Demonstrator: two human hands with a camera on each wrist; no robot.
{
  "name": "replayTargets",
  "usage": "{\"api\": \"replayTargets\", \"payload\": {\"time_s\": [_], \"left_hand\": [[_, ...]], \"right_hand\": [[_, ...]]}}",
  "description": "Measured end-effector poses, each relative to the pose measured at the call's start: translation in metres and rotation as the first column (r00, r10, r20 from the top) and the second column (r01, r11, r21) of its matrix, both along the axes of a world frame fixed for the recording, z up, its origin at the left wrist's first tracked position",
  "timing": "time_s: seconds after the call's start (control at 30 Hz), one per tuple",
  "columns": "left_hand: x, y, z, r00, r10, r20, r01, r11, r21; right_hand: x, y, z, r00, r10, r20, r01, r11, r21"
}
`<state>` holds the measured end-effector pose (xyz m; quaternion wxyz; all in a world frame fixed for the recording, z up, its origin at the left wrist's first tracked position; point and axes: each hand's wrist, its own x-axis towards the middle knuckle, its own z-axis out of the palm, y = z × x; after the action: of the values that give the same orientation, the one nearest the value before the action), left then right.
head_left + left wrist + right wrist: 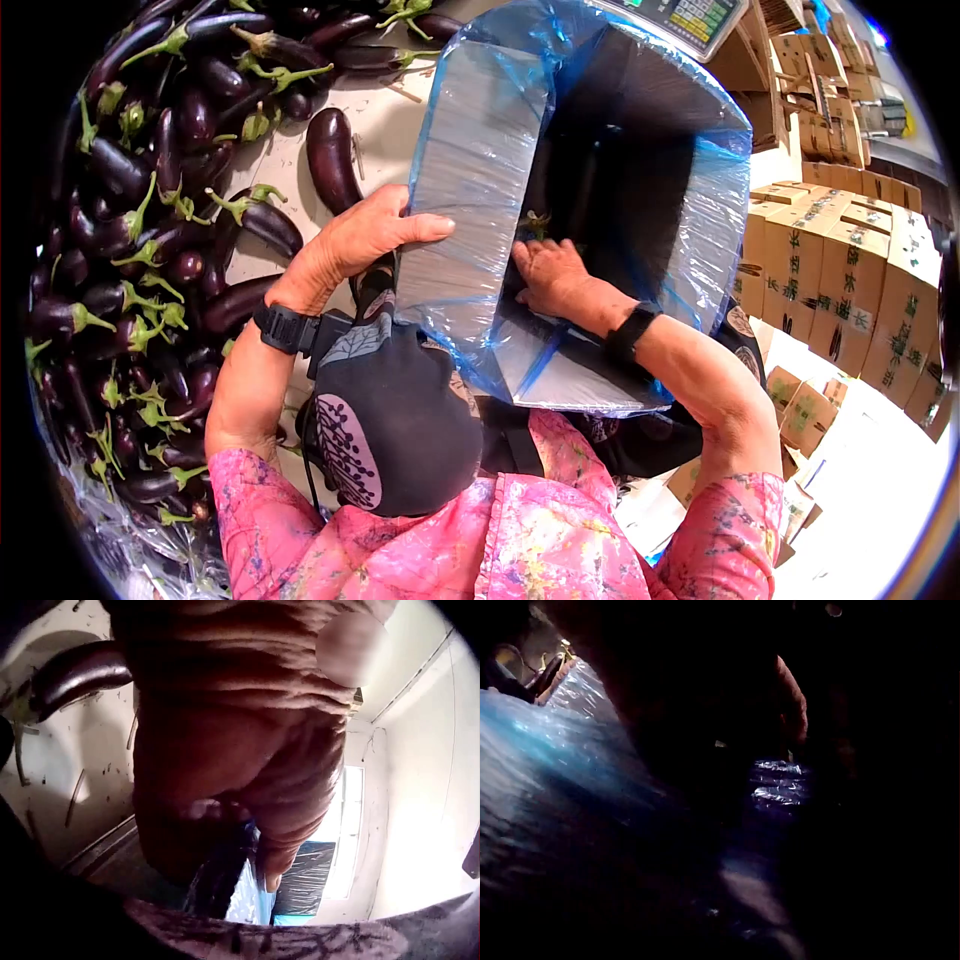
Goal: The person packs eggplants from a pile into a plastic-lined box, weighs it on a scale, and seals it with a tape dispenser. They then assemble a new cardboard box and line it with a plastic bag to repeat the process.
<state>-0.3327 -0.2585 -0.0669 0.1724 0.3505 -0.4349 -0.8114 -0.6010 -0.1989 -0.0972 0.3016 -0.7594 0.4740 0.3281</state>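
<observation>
My left hand (372, 235) grips the left wall of an open carton (475, 140) lined with thin blue plastic. Its thumb lies over the plastic on the near face, while the fingers are hidden behind the wall. Deep in the dark carton is my right hand (556, 280), back upward and fingers bent down. Just beyond its fingertips shows the green cap of an eggplant (537, 222); I cannot tell whether the fingers hold it. In the left wrist view, plastic film (247, 892) shows between thumb and fingers. The right wrist view is mostly dark, with bluish liner (562, 742).
A large heap of eggplants (120, 240) covers the left side. One loose eggplant (333, 160) lies beside the carton on the pale surface (275, 165). A scale (690, 20) stands beyond the carton. Stacked cardboard boxes (840, 260) stand at the right.
</observation>
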Motion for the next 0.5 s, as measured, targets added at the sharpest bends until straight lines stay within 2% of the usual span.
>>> {"api": "replayTargets", "payload": {"time_s": [0.07, 0.1, 0.17, 0.2, 0.27, 0.3, 0.33, 0.37, 0.4, 0.43, 0.5], "left_hand": [[-0.004, -0.005, -0.001, 1.0, -0.013, -0.008, 0.013, 1.0, -0.016], [-0.005, -0.005, -0.001, 1.0, -0.013, -0.013, 0.013, 1.0, -0.007], [0.0, 0.0, -0.001, 1.0, 0.01, -0.016, -0.01, 1.0, 0.006], [0.0, 0.001, -0.002, 0.999, 0.026, -0.022, -0.026, 1.0, 0.005], [-0.001, 0.0, 0.003, 0.999, 0.034, -0.02, -0.035, 0.999, -0.019], [0.003, 0.0, -0.001, 0.998, 0.008, 0.056, -0.002, 0.996, -0.094], [0.008, 0.0, -0.005, 0.993, -0.027, 0.116, 0.045, 0.987, -0.157], [0.015, 0.0, 0.01, 0.987, 0.0, 0.16, 0.027, 0.986, -0.166], [0.021, 0.001, -0.008, 0.993, 0.04, 0.111, -0.018, 0.982, -0.19], [0.036, 0.004, 0.009, 0.991, 0.088, 0.101, -0.08, 0.994, -0.072], [0.073, 0.02, 0.002, 0.98, 0.183, 0.073, -0.184, 0.983, 0.008]], "right_hand": [[0.0, -0.003, -0.014, 0.999, 0.023, 0.026, -0.023, 1.0, -0.011], [-0.004, -0.005, -0.013, 0.997, -0.031, 0.073, 0.03, 0.999, 0.012], [-0.014, -0.01, -0.008, 0.975, -0.127, 0.182, 0.115, 0.991, 0.075], [-0.025, -0.003, -0.023, 0.947, -0.122, 0.296, 0.12, 0.992, 0.025], [-0.018, -0.006, -0.013, 0.976, -0.154, 0.152, 0.144, 0.987, 0.074], [-0.03, -0.001, -0.032, 0.968, -0.109, 0.227, 0.1, 0.994, 0.053], [-0.038, 0.003, -0.042, 0.939, -0.141, 0.313, 0.125, 0.99, 0.07], [-0.036, 0.0, -0.039, 0.902, -0.165, 0.399, 0.143, 0.986, 0.086], [-0.047, 0.003, -0.05, 0.838, -0.154, 0.523, 0.143, 0.988, 0.062], [-0.04, -0.001, -0.04, 0.777, -0.169, 0.606, 0.146, 0.985, 0.087], [-0.052, 0.004, -0.059, 0.807, -0.224, 0.546, 0.171, 0.974, 0.146]]}}
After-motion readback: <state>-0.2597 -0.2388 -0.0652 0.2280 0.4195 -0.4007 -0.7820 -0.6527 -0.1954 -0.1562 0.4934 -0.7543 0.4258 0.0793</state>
